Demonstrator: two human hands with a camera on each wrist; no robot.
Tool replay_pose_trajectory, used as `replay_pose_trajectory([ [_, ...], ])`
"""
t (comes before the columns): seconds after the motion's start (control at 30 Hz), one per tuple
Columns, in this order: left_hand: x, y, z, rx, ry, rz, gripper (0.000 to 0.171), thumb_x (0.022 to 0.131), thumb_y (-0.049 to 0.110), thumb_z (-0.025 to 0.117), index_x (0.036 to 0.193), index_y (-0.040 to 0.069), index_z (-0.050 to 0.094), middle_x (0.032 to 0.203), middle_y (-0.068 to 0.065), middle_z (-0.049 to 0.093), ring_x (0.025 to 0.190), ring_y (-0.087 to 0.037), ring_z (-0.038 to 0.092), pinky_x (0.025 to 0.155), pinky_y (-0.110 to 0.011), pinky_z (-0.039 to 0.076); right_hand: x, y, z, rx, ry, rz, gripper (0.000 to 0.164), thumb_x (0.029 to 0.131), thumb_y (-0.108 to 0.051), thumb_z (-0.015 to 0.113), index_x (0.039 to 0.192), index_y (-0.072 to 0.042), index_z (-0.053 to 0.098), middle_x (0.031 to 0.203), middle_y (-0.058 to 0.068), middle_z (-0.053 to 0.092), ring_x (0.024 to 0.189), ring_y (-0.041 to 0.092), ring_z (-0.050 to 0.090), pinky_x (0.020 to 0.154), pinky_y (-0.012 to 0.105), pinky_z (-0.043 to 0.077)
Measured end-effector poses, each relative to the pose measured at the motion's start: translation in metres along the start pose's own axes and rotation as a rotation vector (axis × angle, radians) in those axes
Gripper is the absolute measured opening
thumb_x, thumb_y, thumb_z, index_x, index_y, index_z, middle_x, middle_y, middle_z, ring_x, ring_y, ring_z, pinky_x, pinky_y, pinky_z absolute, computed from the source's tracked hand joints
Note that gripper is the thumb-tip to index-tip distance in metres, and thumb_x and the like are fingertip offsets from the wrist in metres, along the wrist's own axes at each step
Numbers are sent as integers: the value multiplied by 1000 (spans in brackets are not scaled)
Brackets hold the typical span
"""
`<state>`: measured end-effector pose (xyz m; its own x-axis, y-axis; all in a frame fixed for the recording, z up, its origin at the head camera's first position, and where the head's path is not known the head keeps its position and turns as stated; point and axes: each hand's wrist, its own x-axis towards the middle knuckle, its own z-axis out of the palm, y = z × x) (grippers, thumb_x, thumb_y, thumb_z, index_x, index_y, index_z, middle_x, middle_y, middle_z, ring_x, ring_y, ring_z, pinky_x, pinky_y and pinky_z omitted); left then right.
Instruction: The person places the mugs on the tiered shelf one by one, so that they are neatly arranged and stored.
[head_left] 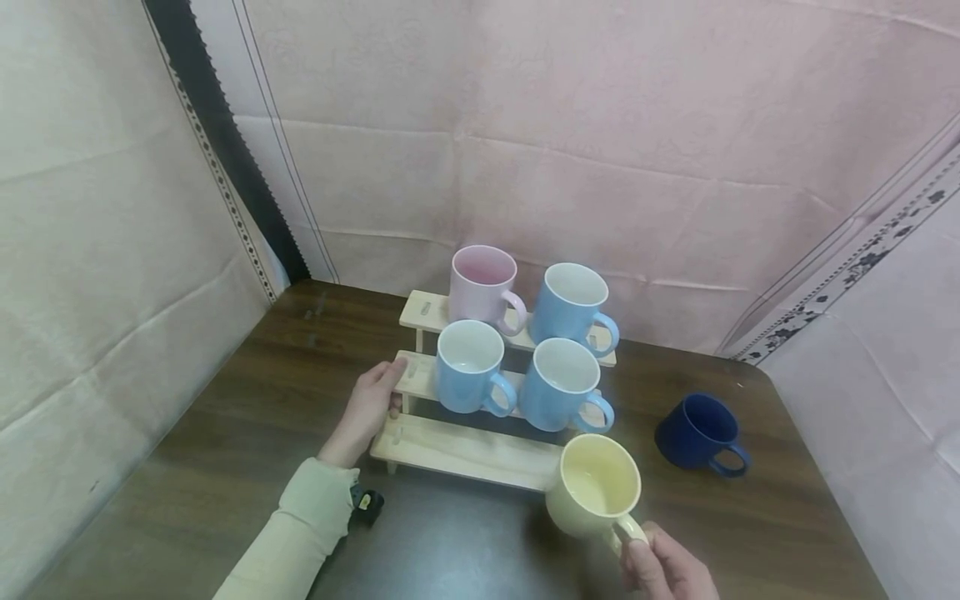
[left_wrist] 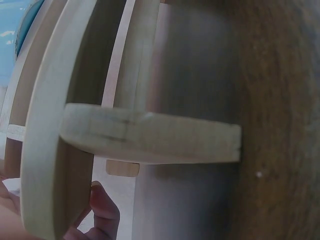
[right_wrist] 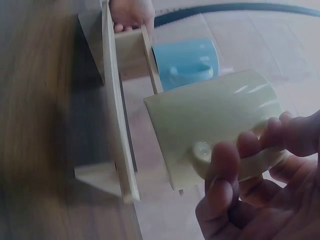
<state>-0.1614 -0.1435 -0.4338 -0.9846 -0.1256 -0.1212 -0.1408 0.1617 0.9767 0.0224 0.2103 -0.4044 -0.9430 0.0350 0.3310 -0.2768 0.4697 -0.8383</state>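
Note:
A pale wooden three-tier rack (head_left: pixel 465 450) stands on the dark table. My left hand (head_left: pixel 377 392) grips the left end of its middle tier; in the left wrist view curled fingers (left_wrist: pixel 105 207) show at the board's edge. By its handle, my right hand (head_left: pixel 667 567) holds a yellow mug (head_left: pixel 596 483), upright and at the right end of the bottom tier. That mug (right_wrist: pixel 215 122) appears above the board in the right wrist view; whether it touches the board I cannot tell. Two light blue mugs (head_left: pixel 470 367) (head_left: pixel 562 383) stand on the middle tier.
On the top tier are a pink mug (head_left: pixel 480 287) and a light blue mug (head_left: pixel 572 300). A dark blue mug (head_left: pixel 693 432) sits on the table (head_left: pixel 720 533) right of the rack. Pale cloth (head_left: pixel 600 142) hangs behind and at both sides.

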Motion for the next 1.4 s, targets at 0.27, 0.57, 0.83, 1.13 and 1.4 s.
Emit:
replay_pose_trajectory([
  [0.27,-2,3,-1,-13,-8,-18,46,101,50,45,88,6,53,67,-3,46,59,-20,46,60,-31,39,12,-4,14,87,-164,-70,29,95,8,52,76,-14,54,71,-2,55,59,12,54,51,29,46],
  [0.57,0,1,-1,-9,-9,-12,47,101,51,44,89,6,53,68,-4,47,59,-19,46,59,-30,39,28,-2,34,127,-284,-167,26,95,7,53,80,-14,54,72,-1,55,64,12,53,55,25,44],
  [0.83,1,0,-1,-16,-16,-9,47,101,51,44,88,7,52,70,-5,47,61,-21,46,60,-30,39,41,-12,50,126,-363,-51,22,99,-7,54,80,-18,55,69,-5,55,62,9,50,55,25,42],
  [1.13,1,0,-1,-15,-17,-15,47,101,51,43,89,6,52,70,-5,47,61,-21,46,60,-31,38,49,-15,70,232,-409,-52,20,100,-7,53,80,-11,55,70,5,56,64,13,51,56,27,44],
  [1.4,2,-1,-1,-9,-20,-30,48,101,52,42,88,7,52,71,-5,47,62,-21,46,60,-30,38,54,-15,85,236,-445,31,20,100,-17,55,81,-11,56,75,7,58,70,17,55,63,28,46],
])
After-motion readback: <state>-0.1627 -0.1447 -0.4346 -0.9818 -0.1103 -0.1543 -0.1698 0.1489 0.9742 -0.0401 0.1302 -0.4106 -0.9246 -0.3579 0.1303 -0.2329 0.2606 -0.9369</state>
